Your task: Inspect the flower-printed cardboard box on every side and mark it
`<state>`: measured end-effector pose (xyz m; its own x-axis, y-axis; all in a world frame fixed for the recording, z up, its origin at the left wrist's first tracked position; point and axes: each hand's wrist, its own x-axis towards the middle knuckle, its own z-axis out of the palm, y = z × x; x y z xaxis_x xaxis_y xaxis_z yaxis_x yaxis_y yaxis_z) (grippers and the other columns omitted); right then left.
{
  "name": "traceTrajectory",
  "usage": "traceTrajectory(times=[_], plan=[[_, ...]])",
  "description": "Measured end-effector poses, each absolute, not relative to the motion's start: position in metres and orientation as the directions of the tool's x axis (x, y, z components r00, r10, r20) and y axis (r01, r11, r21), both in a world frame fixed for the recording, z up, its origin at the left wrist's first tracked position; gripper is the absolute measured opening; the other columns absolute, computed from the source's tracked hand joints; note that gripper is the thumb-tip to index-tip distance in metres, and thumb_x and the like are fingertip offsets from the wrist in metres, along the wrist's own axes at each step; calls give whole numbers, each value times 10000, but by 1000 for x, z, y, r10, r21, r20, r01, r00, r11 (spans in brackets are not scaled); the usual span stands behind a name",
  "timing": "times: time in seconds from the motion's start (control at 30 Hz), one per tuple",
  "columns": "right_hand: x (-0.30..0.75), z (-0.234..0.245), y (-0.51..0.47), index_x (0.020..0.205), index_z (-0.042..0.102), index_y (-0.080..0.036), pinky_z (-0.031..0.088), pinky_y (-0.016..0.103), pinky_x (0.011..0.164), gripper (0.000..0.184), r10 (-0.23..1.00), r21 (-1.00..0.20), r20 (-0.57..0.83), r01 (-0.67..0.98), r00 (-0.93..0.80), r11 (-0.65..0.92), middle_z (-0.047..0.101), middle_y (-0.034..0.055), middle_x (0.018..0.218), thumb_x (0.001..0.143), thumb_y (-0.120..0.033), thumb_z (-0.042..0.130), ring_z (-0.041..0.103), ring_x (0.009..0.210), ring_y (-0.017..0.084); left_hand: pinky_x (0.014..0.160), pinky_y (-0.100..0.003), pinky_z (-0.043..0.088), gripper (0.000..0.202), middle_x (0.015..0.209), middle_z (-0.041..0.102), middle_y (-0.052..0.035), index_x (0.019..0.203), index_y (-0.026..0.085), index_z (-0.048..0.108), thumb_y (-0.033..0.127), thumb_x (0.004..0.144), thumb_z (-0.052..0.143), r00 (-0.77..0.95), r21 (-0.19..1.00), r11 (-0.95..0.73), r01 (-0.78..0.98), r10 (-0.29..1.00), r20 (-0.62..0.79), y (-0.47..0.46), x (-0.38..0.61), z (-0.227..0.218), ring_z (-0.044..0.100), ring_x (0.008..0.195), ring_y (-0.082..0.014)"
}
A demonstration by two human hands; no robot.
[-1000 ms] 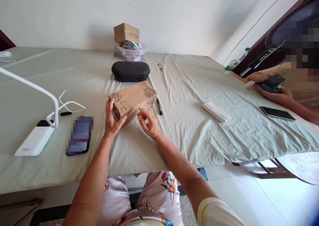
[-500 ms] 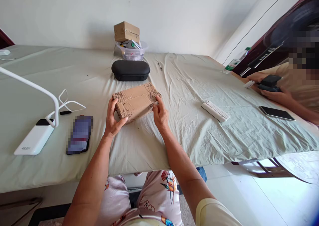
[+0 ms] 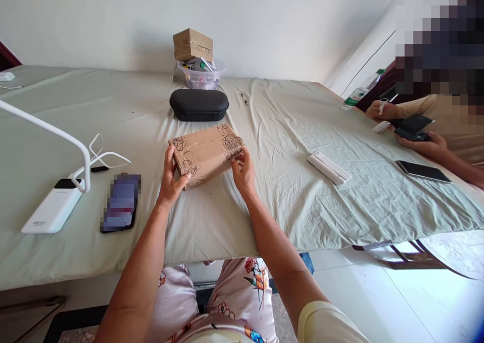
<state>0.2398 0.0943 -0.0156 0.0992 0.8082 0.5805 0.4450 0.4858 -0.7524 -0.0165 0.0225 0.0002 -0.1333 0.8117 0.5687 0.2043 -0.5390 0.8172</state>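
Note:
A brown cardboard box (image 3: 207, 149) with dark scribbled loops on its corners lies in front of me on the cloth. My left hand (image 3: 172, 179) grips its left end, thumb on the near edge and fingers along the side. At the right end, my right hand (image 3: 244, 172) is closed about the near corner, with the thumb against the front face and the fingers by the edge. The box's underside is hidden. Just beyond it sits a black zip case (image 3: 199, 105).
A white power bank (image 3: 53, 207) and a phone (image 3: 120, 204) lie to the left. Behind the case, a clear plastic basin (image 3: 202, 78) carries another box (image 3: 192, 45). Rightward are a white folded object (image 3: 328, 168), a phone (image 3: 423, 171) and a co-worker's hand (image 3: 434, 145) with a dark object.
The box has tilted slightly, showing more of its front face. My right fingers have slid off its top toward the edge. The co-worker's far hand now holds up something small and white.

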Motion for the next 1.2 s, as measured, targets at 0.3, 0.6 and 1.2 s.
traceTrajectory(times=[0.3, 0.6, 1.2], plan=[[239, -22, 93, 1596, 438, -260, 587, 394, 953, 628, 873, -769, 487, 469, -10, 434, 714, 119, 1269, 986, -350, 557, 676, 1067, 227, 1355, -511, 289, 1207, 1819, 160, -144, 1728, 297, -1, 372, 821, 792, -136, 820, -460, 341, 839, 527, 25, -10, -6, 267, 1674, -319], [238, -23, 89, 1630, 384, -262, 593, 424, 934, 814, 894, -759, 447, 514, -34, 400, 691, 133, 1348, 856, -271, 635, 663, 1047, 247, 1092, -475, 605, 1193, 1586, 583, -150, 1733, 227, 116, 174, 710, 726, -258, 862, -169, 478, 911, 321, 18, -3, 2, 639, 1401, -338], [232, 17, 75, 1267, 721, -256, 599, 377, 822, 423, 800, -735, 598, 427, 44, 526, 686, 70, 1051, 997, -556, 596, 650, 824, 179, 1034, -426, 564, 607, 1211, 724, -148, 1422, 184, 618, 627, 1038, 457, -540, 795, -172, 582, 649, 536, 18, -8, 1, 700, 1126, -269]])
